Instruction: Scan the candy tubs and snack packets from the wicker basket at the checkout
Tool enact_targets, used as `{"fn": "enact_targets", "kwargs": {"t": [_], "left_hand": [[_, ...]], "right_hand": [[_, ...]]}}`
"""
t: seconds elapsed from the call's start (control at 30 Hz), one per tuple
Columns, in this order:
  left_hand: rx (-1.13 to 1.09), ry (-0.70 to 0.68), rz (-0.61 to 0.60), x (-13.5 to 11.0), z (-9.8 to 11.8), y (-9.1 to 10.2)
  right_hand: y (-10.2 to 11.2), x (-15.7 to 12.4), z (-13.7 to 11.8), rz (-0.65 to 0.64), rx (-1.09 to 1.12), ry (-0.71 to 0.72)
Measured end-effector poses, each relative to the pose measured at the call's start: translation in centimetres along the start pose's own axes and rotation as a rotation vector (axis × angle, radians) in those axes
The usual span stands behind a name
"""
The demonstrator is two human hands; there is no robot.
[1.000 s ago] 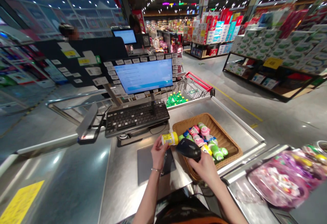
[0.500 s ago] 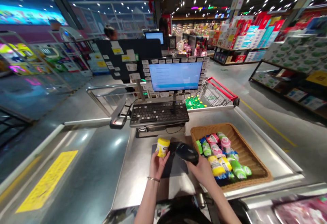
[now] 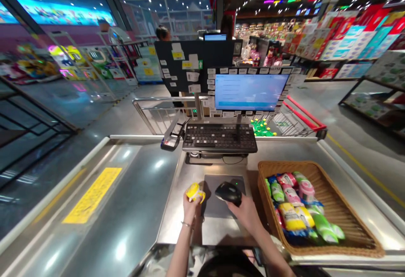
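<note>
Head view, only one: left hand [image 3: 190, 210] has a yellow container [image 3: 192, 191] pinched between thumb and fingers, container tilted, up over the left edge of the grey mat [image 3: 212, 208]. Right hand [image 3: 248, 214] wrapped round a black scanner [image 3: 227, 192], fingers closed on its grip; whether a finger presses a trigger, can't tell. Scanner is above the mat, nose toward the container, near it but not touching. Small green light spot on the mat just past the scanner. Step in hand, judging by the pose: getting the container read by the scanner; can't tell if the read is done. Next move seems to call for a label turned square to the scanner nose, left fingers off the printing, scanner steady. Wicker basket [image 3: 343, 203] on the counter [image 3: 172, 216], right of the mat, holds pink, green and yellow containers [image 3: 292, 218], bundled close together. Keyboard [image 3: 220, 138] and lit monitor [image 3: 251, 91] beyond the mat, screen text too small to read. Green bottles [image 3: 262, 128] in the cart past the counter, well apart from both hands.
</note>
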State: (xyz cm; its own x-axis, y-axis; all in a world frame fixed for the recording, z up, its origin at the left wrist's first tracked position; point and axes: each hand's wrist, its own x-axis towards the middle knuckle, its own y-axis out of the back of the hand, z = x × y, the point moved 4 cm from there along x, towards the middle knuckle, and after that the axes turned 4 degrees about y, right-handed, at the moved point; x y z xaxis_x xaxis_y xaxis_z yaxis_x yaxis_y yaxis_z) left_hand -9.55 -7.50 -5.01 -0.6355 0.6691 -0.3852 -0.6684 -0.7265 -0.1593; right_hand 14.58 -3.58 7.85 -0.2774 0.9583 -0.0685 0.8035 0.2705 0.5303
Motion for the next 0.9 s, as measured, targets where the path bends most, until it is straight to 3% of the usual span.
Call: {"fn": "enact_targets", "kwargs": {"t": [0.2, 0.47, 0.77, 0.9], "left_hand": [[0.259, -0.166, 0.177, 2.0, -0.3, 2.2], [0.634, -0.396, 0.183, 3.5, -0.4, 1.6], [0.77, -0.366, 0.259, 9.3, 1.9, 1.0], [0.838, -0.395, 0.285, 10.2, 2.6, 0.9]], "right_hand": [[-1.7, 0.9, 0.0, -0.024, -0.049, -0.003], [-3.3, 1.8, 0.7, -0.022, -0.063, -0.05], [-2.8, 2.7, 1.3, -0.017, -0.143, -0.088], [-2.0, 2.6, 1.3, -0.02, -0.161, -0.09]]}}
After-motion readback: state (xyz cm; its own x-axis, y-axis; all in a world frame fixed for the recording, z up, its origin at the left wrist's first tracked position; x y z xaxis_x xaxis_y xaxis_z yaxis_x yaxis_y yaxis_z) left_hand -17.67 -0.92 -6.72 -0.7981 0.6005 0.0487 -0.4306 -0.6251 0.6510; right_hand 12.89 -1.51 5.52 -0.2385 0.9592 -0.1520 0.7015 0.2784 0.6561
